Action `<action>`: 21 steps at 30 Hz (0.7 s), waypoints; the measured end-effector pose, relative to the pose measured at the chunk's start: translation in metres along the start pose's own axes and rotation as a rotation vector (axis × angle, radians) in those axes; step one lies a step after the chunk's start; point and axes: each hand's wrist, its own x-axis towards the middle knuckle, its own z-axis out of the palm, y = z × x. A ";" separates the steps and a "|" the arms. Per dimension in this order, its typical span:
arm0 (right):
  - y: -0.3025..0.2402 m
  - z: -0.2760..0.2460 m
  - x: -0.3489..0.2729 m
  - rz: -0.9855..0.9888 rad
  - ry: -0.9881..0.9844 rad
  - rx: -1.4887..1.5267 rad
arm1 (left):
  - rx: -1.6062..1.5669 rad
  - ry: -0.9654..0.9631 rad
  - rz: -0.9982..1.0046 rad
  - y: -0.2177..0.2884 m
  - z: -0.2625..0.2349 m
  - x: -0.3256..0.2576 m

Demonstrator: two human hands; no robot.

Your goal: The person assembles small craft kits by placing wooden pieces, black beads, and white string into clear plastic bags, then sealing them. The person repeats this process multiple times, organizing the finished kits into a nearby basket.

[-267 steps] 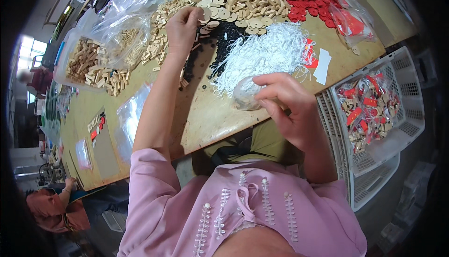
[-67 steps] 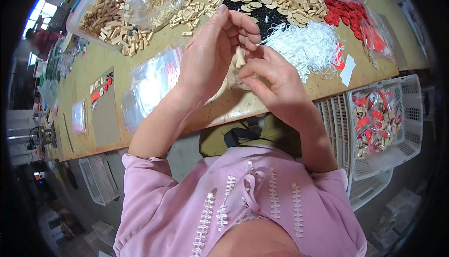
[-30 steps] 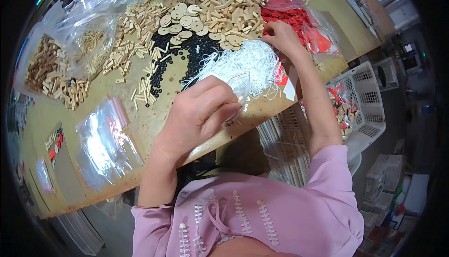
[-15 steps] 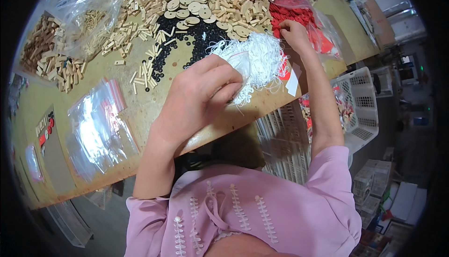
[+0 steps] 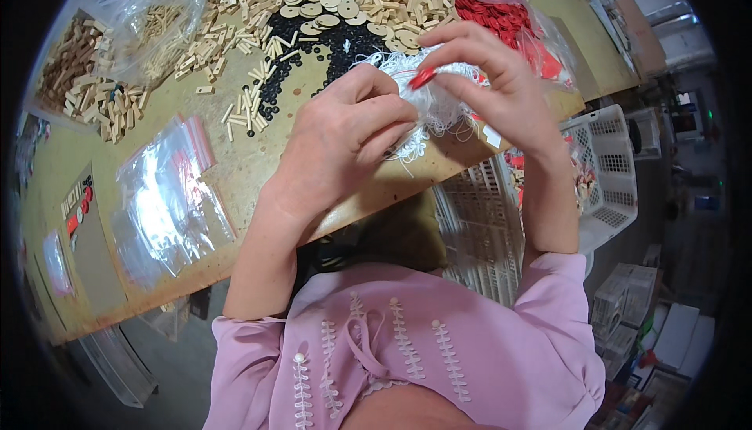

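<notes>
Hands meet above the desk's near edge: your right hand (image 5: 501,85) pinches a small red piece (image 5: 421,77), while your left hand (image 5: 345,136) curls closed around white string (image 5: 439,105).

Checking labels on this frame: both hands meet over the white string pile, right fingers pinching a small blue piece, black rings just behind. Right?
Not quite. The piece pinched in the right hand is red, not blue, as the head view shows. The rest holds: both hands, left hand included, meet over the white string pile, with the black rings just behind.
</notes>
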 end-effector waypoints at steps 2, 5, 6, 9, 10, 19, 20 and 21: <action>-0.009 0.007 0.001 -0.014 0.002 -0.079 | 0.044 0.021 0.032 0.000 -0.002 0.001; 0.036 -0.018 0.010 0.180 0.292 0.193 | 0.028 0.023 -0.007 -0.001 -0.002 0.000; 0.066 -0.031 0.010 0.248 0.321 0.032 | 0.028 0.018 -0.001 0.000 -0.001 0.000; 0.145 -0.038 0.008 0.504 0.231 -0.326 | 0.027 0.015 0.009 0.001 -0.001 0.002; 0.170 -0.034 0.004 0.540 0.230 -0.348 | 0.015 0.017 0.008 0.000 -0.001 0.002; 0.208 -0.032 0.000 0.652 0.288 -0.352 | 0.022 0.039 0.013 -0.004 -0.001 0.001; 0.192 -0.029 0.002 0.546 0.361 -0.241 | 0.026 0.037 0.008 -0.005 -0.002 0.000; 0.173 -0.026 0.002 0.490 0.405 -0.024 | 0.029 0.041 0.019 -0.006 -0.003 0.001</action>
